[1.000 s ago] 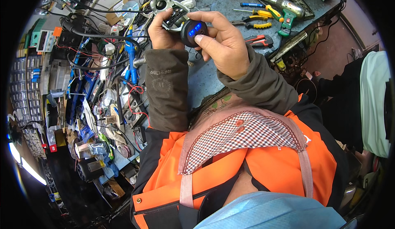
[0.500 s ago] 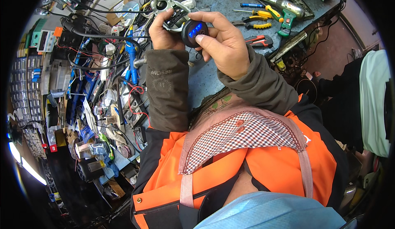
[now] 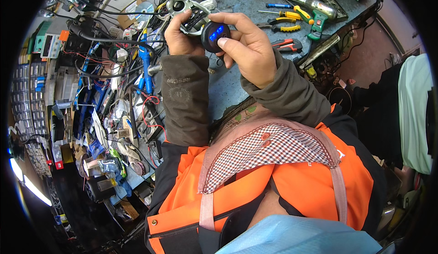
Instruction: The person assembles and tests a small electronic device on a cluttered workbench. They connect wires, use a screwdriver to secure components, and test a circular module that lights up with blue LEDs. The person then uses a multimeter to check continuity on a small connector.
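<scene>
Near the top middle, my left hand (image 3: pixel 180 37) is closed round a silver metal housing (image 3: pixel 179 5) with a dark insert, its thumb along the left side. My right hand (image 3: pixel 253 55) grips a round black module (image 3: pixel 212 44) with a lit blue display, thumb pressed on its face and forefinger over the top edge. The module is at the right of the housing, partly in front of it. Beyond lie pliers with yellow handles (image 3: pixel 285 28), a yellow screwdriver (image 3: pixel 286 14) and a red utility knife (image 3: pixel 286 47).
The blue-grey bench (image 3: pixel 228 89) carries a green hot-air gun (image 3: pixel 317 26), dark cables and, on the left, a dense clutter of wires, tools and parts with a blue tool (image 3: pixel 146 71). Small-drawer cabinets (image 3: pixel 27 99) stand at far left. A pale green cloth (image 3: pixel 413 112) hangs at right.
</scene>
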`<action>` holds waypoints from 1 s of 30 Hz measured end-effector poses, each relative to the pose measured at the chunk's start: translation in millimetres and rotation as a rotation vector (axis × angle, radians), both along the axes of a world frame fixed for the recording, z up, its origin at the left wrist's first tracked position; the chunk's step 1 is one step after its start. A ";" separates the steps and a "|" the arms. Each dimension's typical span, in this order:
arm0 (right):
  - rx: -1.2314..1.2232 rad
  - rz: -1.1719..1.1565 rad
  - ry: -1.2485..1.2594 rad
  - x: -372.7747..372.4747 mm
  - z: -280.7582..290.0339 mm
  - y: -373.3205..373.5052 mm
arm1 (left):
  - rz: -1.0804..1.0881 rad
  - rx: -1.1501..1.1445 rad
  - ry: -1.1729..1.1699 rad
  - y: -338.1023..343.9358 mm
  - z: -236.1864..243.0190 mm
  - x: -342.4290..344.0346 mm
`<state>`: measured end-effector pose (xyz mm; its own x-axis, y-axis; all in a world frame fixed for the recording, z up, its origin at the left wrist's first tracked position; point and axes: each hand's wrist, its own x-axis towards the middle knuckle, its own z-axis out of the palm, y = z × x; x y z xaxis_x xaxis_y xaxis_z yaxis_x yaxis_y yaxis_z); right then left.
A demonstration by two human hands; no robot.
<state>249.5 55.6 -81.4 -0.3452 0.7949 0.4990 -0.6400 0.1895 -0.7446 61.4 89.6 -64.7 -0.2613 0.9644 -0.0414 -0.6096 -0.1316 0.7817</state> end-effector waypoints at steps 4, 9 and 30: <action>0.025 -0.023 -0.017 -1.7 -2.5 1.7 | -0.025 0.011 0.014 -0.9 2.2 1.9; 0.007 -0.009 -0.018 0.5 0.0 0.9 | -0.023 0.018 0.004 2.1 -0.7 -1.2; 0.020 -0.037 -0.041 -4.4 1.0 2.7 | -0.016 0.009 0.020 0.9 1.6 -2.3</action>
